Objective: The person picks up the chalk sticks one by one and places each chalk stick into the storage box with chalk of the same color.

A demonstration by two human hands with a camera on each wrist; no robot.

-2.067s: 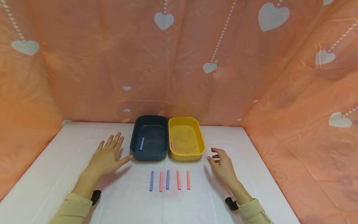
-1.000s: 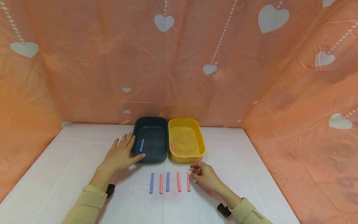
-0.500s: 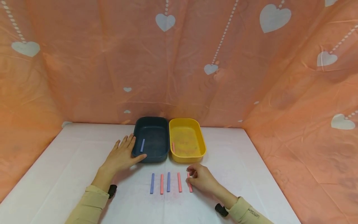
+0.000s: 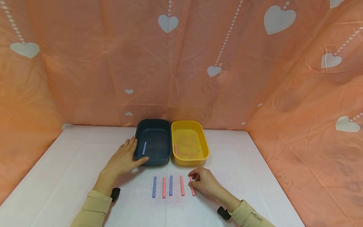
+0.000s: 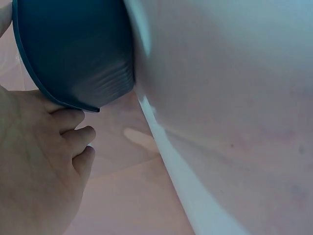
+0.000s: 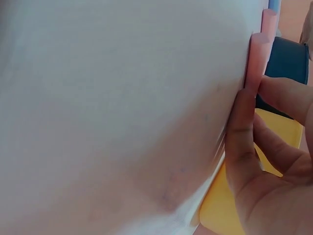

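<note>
My right hand pinches the rightmost pink chalk stick between thumb and fingers; the chalk is slightly slanted and partly covered by the fingertips. My left hand lies with extended fingers along the left side of the dark blue tray, its thumb over the near rim. In the left wrist view, that hand's fingers reach the tray's edge. To the left of the pinched chalk, a pink stick, a blue stick, another pink stick and another blue stick lie in a row.
A yellow tray stands against the dark one, with a pink chalk stick inside. One blue chalk stick lies in the dark tray. White cloth covers the table; an orange curtain with hearts closes off the back and sides.
The left hand has moved right onto the dark tray's side. The right hand has come in from the right and taken hold of the rightmost pink chalk, which has tilted slightly.
</note>
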